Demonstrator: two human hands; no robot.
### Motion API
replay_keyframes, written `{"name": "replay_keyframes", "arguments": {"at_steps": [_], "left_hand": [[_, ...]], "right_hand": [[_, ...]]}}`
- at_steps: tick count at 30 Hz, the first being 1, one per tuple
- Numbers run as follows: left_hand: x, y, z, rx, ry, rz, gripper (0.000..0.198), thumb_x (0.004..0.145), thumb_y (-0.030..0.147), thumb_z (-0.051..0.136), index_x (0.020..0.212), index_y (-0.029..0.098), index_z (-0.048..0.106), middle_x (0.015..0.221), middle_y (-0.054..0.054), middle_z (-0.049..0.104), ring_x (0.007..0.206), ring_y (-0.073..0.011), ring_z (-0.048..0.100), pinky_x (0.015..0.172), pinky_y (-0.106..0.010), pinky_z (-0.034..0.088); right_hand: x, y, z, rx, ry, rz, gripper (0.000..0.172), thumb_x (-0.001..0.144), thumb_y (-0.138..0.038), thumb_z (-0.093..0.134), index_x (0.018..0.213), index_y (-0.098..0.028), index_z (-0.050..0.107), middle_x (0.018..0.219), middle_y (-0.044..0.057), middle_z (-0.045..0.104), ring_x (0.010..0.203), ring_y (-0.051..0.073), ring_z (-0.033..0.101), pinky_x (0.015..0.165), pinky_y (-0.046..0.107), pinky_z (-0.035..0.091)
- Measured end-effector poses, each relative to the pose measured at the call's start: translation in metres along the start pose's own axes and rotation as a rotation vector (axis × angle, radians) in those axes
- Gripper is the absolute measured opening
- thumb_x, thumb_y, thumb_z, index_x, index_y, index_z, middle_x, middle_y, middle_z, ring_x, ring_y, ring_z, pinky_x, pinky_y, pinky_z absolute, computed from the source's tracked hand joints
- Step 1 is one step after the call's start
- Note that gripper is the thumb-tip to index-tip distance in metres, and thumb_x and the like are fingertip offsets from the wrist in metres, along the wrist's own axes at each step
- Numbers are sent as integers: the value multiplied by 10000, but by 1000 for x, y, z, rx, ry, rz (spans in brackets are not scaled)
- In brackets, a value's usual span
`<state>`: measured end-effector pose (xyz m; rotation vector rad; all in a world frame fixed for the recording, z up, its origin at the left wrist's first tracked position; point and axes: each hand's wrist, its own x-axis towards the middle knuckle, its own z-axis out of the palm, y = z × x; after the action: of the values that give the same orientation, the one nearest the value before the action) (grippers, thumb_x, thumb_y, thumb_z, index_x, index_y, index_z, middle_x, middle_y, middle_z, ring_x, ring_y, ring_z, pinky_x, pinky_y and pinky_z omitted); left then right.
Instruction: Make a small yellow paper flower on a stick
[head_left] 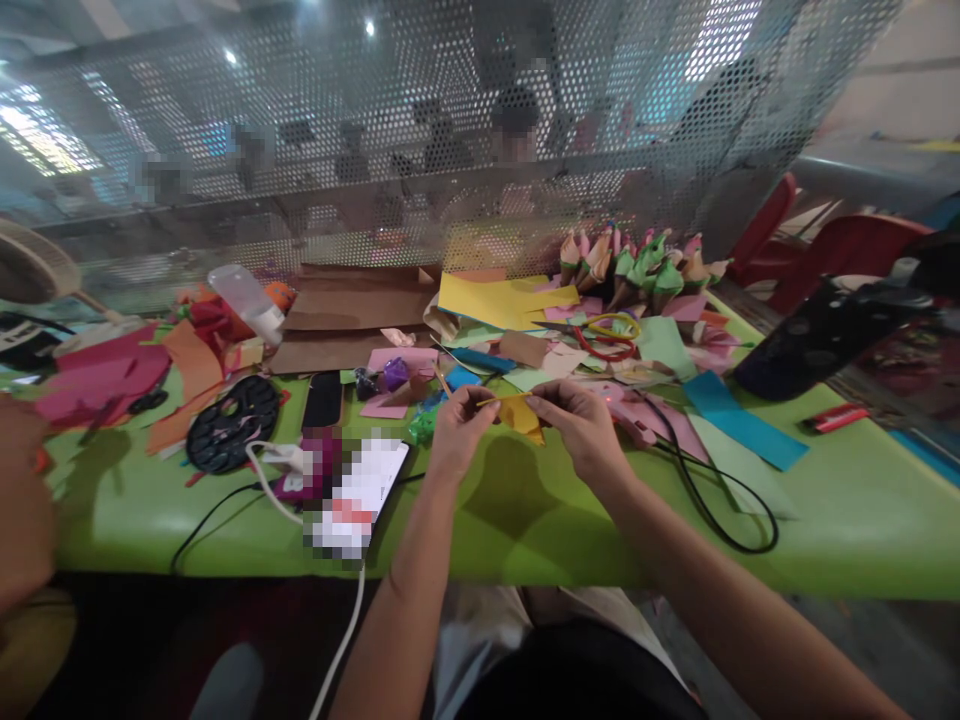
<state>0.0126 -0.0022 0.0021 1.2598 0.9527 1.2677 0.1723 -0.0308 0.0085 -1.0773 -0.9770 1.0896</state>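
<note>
A: Quick one, nearest first. What's at the front?
B: Green tabletop (495, 555) is running across, and a phone (375, 490) is lying near its edge, left of the hands.
A: Hands?
B: Both are working out in front, just past the phone. Left hand (459, 425): grip is pinching one side of a yellow paper piece (523, 415), thumb pressing against fingers. Right hand (576, 422): grip is pinching the opposite side, same way.
A: So where's the paper sitting?
B: It's hanging between the two sets of fingertips, apparently off the tabletop, lower corner pointing down.
A: Step?
B: Judging from the pose, the hands are folding or shaping the piece. Can't tell which; the crease is too small to read.
A: And the next move is calling for what?
B: My guess: steady pinching on both sides, edges lining up, then firm pressing along the fold. Thin paper's probably bending easily, so hard tugging is risking a tear.
A: Beyond that?
B: A pink tool (636, 415), maybe a glue gun, is lying just right of the right hand. Scissors (609, 352) are resting among scraps farther back, a big yellow sheet (487, 302) is lying behind, paper cones (660, 270) are clustering at back right. Perforated screen (375, 190) is standing behind everything.
</note>
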Motion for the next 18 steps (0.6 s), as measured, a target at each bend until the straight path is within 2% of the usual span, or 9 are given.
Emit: {"name": "replay_keyframes", "arguments": {"at_steps": [10,18], "left_hand": [[-1,2,1,7,-13,-30,231,643,324,761,771,180,634,708,27,627,644,-108,556,633,-233,458],[-2,1,1,43,-22,-36,215,646,324,743,766,180,638,718,20,627,664,-117,560,645,-242,456]], "right_hand": [[0,3,1,5,4,-30,209,627,-361,810,720,-200,714,688,1,677,642,143,576,618,282,466],[0,3,-1,-36,-35,-45,237,653,-391,809,740,-198,704,712,11,679,653,154,578,623,292,474]]}}
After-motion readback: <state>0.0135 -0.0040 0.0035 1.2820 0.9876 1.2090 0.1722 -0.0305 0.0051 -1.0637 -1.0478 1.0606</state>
